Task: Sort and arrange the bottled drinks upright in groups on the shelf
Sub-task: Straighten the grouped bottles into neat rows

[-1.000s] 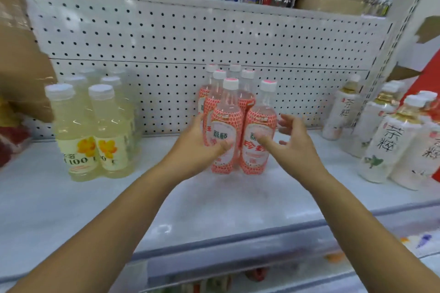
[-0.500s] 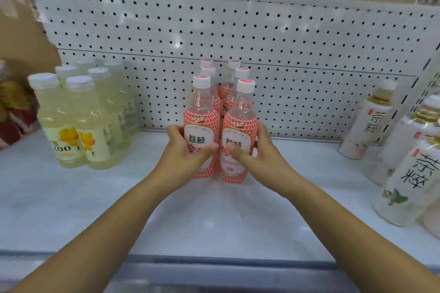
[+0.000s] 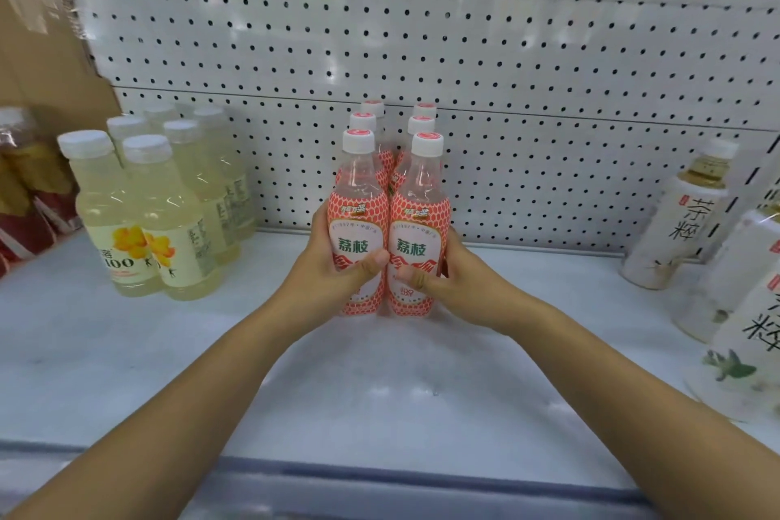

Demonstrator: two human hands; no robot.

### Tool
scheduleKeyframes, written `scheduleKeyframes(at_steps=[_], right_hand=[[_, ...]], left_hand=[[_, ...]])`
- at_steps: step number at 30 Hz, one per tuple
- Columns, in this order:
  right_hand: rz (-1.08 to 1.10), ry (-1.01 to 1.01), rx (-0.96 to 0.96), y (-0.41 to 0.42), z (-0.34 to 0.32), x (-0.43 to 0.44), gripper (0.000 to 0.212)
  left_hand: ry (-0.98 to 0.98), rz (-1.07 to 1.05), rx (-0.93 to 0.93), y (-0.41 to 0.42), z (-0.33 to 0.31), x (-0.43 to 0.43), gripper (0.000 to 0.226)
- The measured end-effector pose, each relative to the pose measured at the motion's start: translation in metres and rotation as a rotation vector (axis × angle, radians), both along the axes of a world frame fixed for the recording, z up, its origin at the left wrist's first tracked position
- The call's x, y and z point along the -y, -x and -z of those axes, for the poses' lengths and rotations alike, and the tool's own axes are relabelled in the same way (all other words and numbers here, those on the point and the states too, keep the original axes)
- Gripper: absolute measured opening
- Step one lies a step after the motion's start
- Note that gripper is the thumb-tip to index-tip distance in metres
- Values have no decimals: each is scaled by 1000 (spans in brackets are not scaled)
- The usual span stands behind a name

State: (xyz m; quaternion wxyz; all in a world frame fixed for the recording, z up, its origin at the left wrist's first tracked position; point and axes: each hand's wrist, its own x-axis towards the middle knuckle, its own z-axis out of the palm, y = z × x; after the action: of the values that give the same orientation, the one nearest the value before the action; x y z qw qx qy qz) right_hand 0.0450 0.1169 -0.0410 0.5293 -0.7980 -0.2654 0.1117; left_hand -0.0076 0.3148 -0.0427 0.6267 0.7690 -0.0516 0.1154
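Several red-and-white lychee drink bottles stand upright in two rows at the middle of the white shelf [image 3: 380, 384]. My left hand [image 3: 333, 270] grips the front left lychee bottle [image 3: 358, 224]. My right hand [image 3: 456, 283] grips the front right lychee bottle [image 3: 420, 224]. The two front bottles touch side by side with their labels facing me. The rear bottles show mostly as caps behind them.
A group of pale yellow drink bottles [image 3: 143, 220] stands at the left. White tea bottles [image 3: 683, 220] stand at the right, against the shelf upright. A pegboard back panel [image 3: 464, 55] closes the rear. Red packets [image 3: 25, 198] lie at the far left. Boxes sit on the shelf above.
Both hands have closed around the two front lychee bottles and squared them together, labels forward. The view has moved closer and more centred on the group.
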Motion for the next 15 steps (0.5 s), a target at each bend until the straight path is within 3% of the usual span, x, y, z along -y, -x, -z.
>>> scheduleKeyframes(at_steps=[11,15], right_hand=[[48,39,7,6,-2,-3,76],[195,126,77,22,-12,2,72]], left_hand=[[-48,27,-18,1,1,-5,87],[-240,-2,-79,16,-13,-7,68]])
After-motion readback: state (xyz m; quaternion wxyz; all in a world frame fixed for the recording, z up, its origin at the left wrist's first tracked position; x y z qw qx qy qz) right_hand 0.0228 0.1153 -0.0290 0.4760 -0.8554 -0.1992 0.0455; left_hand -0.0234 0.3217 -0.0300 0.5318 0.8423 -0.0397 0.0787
